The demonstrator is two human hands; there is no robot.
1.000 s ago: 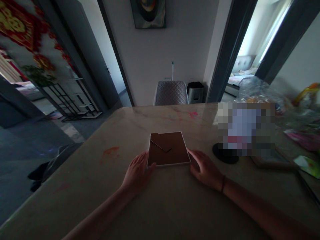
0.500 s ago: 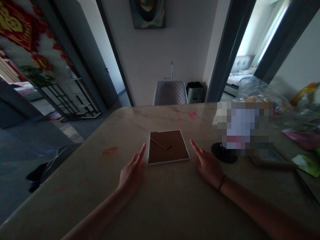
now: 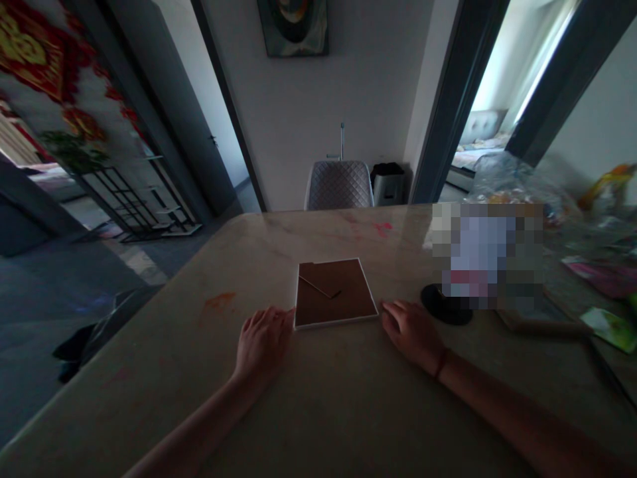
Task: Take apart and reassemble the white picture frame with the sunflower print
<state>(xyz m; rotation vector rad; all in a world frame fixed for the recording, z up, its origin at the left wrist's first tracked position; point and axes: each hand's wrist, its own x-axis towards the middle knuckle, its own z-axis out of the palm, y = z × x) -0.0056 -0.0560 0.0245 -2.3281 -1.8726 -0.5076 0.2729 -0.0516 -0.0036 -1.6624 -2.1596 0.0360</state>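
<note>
A flat square panel (image 3: 333,307) lies on the table, brown with a thin white rim. It looks like the back of a picture frame, and a thin bent line crosses its upper left part, ending in a small dark piece. At its lower left corner rests my left hand (image 3: 263,338), palm down, fingers lowered to the tabletop; whether it touches the rim I cannot tell. My right hand (image 3: 411,332), with a dark band at the wrist, lies palm down just off the lower right corner, fingers slightly bent. Neither hand holds anything.
On the right of the table (image 3: 308,411) stand a round black base (image 3: 445,309) under a blurred-out item, a dark tray-like object (image 3: 542,322), a green packet (image 3: 612,328) and clear plastic bags (image 3: 517,179). A quilted chair (image 3: 339,186) stands beyond the far edge.
Both index fingers pointed forward beside the panel before; now they have come down and both hands rest lower, with fingers on the table. The panel has not moved.
</note>
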